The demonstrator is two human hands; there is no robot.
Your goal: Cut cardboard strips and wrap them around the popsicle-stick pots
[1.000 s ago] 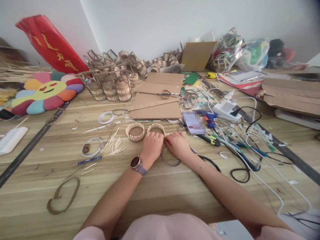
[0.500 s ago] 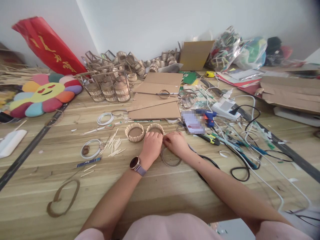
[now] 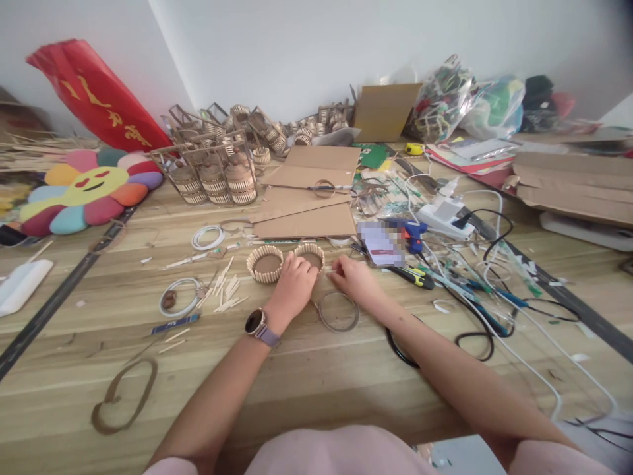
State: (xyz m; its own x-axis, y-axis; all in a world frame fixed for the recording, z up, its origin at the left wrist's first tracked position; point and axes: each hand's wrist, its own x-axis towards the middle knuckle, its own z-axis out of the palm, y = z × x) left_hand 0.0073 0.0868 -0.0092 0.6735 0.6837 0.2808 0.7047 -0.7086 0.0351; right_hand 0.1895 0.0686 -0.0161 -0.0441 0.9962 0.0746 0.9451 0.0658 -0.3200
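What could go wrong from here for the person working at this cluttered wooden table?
The left hand is at a small round basket of pale wooden sticks; pressing hard might loosen one. A thin grey-brown ring lies close to the right hand, which could nudge it. The right forearm crosses a black cable and might drag it.

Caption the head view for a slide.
Left hand on the right-hand of two stick-walled rings, right hand just beside it, loose sticks lying to the left.

Soft daylight, faint shadows, slight overall blur, wide-angle stretched edges
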